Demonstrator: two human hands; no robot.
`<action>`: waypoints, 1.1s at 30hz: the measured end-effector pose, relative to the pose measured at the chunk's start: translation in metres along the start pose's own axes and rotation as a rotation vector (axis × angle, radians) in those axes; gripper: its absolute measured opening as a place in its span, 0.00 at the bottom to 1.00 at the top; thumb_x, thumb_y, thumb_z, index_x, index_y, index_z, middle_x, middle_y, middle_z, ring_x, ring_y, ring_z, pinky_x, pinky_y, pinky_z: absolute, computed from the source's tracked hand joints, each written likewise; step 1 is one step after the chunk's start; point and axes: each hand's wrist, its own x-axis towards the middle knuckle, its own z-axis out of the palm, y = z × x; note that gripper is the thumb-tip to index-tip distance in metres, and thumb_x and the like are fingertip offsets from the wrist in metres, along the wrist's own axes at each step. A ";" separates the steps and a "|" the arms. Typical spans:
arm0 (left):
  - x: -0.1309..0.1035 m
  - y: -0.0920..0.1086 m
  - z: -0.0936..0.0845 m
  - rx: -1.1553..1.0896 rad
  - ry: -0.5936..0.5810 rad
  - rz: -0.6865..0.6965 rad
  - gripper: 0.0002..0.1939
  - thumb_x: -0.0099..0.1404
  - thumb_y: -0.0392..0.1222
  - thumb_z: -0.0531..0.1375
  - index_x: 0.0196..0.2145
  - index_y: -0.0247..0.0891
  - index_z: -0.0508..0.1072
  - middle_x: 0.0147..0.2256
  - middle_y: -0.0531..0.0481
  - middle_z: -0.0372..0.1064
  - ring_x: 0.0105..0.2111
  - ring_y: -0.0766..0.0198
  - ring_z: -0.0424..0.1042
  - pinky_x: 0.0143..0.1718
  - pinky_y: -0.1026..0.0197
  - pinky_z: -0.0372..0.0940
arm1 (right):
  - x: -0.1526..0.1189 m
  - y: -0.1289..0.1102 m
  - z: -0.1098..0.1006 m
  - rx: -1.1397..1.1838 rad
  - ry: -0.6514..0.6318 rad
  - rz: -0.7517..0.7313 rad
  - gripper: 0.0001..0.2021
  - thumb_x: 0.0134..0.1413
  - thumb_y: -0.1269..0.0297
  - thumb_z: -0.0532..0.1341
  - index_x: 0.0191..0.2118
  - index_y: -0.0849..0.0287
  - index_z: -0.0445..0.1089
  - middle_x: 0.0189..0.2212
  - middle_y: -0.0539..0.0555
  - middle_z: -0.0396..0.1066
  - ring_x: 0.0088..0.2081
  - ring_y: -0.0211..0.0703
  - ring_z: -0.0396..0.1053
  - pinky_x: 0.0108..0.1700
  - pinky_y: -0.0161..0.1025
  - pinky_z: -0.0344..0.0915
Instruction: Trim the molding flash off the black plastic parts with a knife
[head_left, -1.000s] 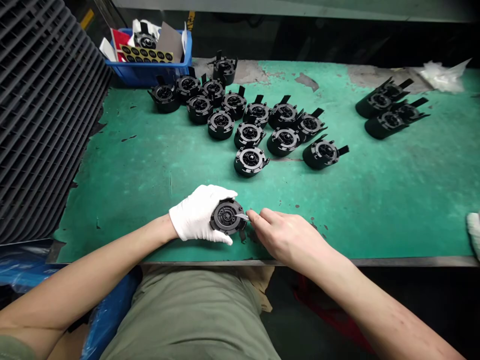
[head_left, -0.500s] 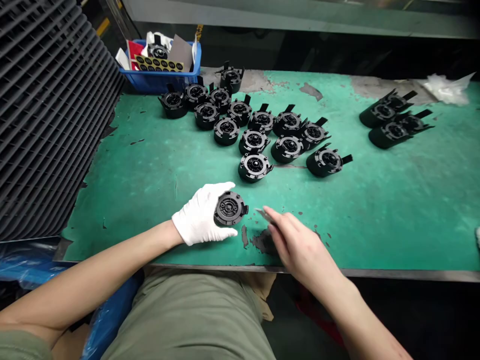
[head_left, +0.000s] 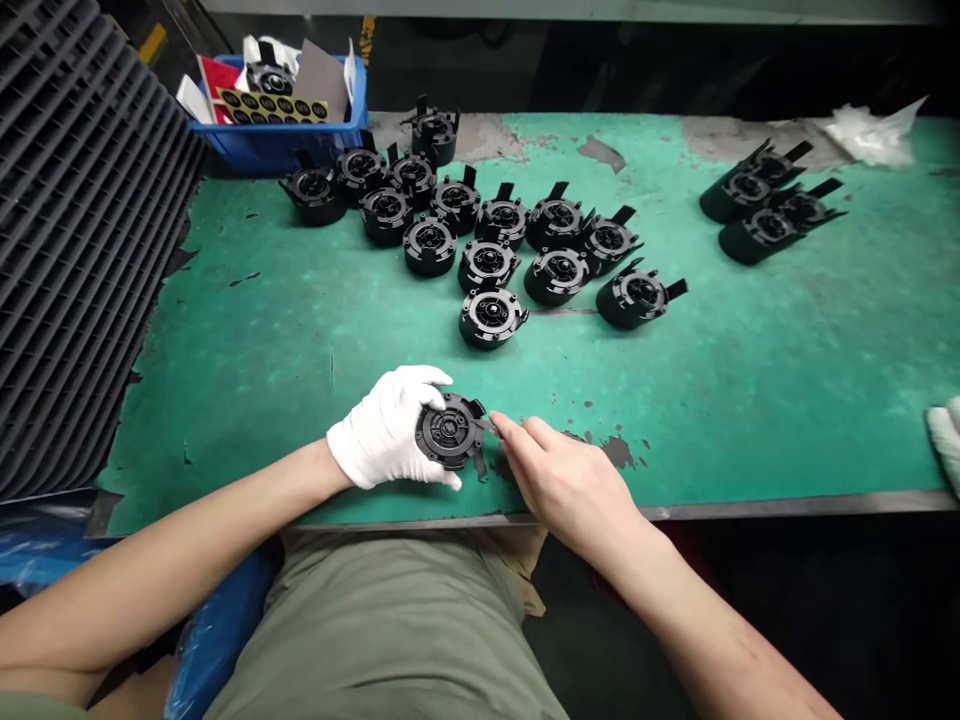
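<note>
– Where's the round part [head_left: 448, 430], and what might slip?
– Lower centre, your gloved left hand [head_left: 388, 432] half-curled around it. Your bare right hand [head_left: 564, 478] pinches a thin tool [head_left: 487, 426] at its edge; pushing too hard could skid into cloth or scratch the ringed, matte-black face.

A blue bin [head_left: 281, 148] is positioned at the far left corner of the green tabletop [head_left: 810, 360]; a yellow sheet of round black labels [head_left: 277, 106], a red item [head_left: 220, 76] and a grey card [head_left: 321, 80] are contained within. Dark slatted racks [head_left: 67, 260] are ranged along the left edge. Crumpled translucent plastic [head_left: 874, 135] is seen near the far right corner. Blue plastic sheeting [head_left: 217, 625] is visible below the near edge, toward the left.
</note>
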 end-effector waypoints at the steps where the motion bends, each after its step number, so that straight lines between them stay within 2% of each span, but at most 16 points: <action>1: 0.001 -0.001 0.000 -0.032 -0.023 -0.003 0.51 0.47 0.77 0.74 0.54 0.40 0.63 0.55 0.33 0.73 0.54 0.42 0.77 0.54 0.42 0.74 | 0.004 0.002 -0.001 -0.009 -0.015 -0.007 0.18 0.76 0.67 0.53 0.64 0.60 0.69 0.33 0.50 0.72 0.26 0.38 0.65 0.26 0.41 0.52; 4: 0.004 0.000 -0.002 -0.098 -0.083 -0.046 0.51 0.51 0.73 0.75 0.59 0.39 0.63 0.54 0.35 0.75 0.54 0.43 0.79 0.56 0.43 0.73 | 0.013 0.010 -0.005 -0.007 -0.020 -0.049 0.14 0.76 0.68 0.54 0.57 0.58 0.74 0.30 0.50 0.71 0.28 0.38 0.66 0.27 0.41 0.50; 8: 0.006 0.001 -0.004 -0.124 -0.112 -0.097 0.49 0.52 0.70 0.75 0.59 0.39 0.66 0.54 0.35 0.76 0.54 0.42 0.79 0.57 0.43 0.73 | 0.022 0.022 -0.008 0.000 -0.020 -0.150 0.09 0.74 0.68 0.56 0.48 0.57 0.75 0.28 0.50 0.69 0.29 0.39 0.65 0.29 0.42 0.48; 18: 0.010 0.001 -0.005 -0.118 -0.095 -0.046 0.46 0.54 0.71 0.74 0.57 0.38 0.67 0.53 0.35 0.77 0.53 0.42 0.80 0.55 0.43 0.75 | 0.044 0.052 -0.008 0.034 -0.148 -0.399 0.08 0.72 0.72 0.56 0.47 0.59 0.72 0.32 0.50 0.71 0.32 0.40 0.64 0.31 0.42 0.47; 23: 0.011 0.000 -0.005 -0.168 -0.114 -0.071 0.46 0.52 0.71 0.75 0.57 0.39 0.69 0.53 0.36 0.78 0.53 0.44 0.80 0.56 0.44 0.74 | 0.057 0.064 -0.010 0.045 -0.107 -0.531 0.10 0.75 0.71 0.53 0.48 0.59 0.72 0.31 0.51 0.69 0.32 0.41 0.61 0.29 0.44 0.43; 28: 0.011 0.000 -0.006 -0.166 -0.137 -0.076 0.45 0.53 0.70 0.75 0.57 0.40 0.68 0.53 0.36 0.78 0.54 0.44 0.80 0.57 0.44 0.74 | 0.071 0.068 -0.016 0.062 -0.106 -0.640 0.13 0.75 0.73 0.51 0.39 0.59 0.71 0.29 0.52 0.68 0.30 0.41 0.58 0.29 0.44 0.43; 30: 0.011 0.000 -0.005 -0.155 -0.129 -0.070 0.44 0.53 0.69 0.75 0.56 0.40 0.68 0.54 0.36 0.77 0.54 0.44 0.80 0.57 0.43 0.74 | 0.072 0.070 -0.015 0.055 -0.117 -0.650 0.14 0.75 0.73 0.51 0.39 0.59 0.71 0.30 0.52 0.68 0.30 0.41 0.58 0.29 0.44 0.44; 33: 0.012 0.000 -0.005 -0.153 -0.127 -0.073 0.43 0.54 0.71 0.74 0.56 0.40 0.68 0.53 0.37 0.78 0.53 0.44 0.80 0.56 0.44 0.74 | 0.062 0.069 -0.010 0.052 -0.055 -0.568 0.11 0.76 0.70 0.52 0.48 0.59 0.73 0.30 0.50 0.68 0.31 0.41 0.62 0.30 0.42 0.48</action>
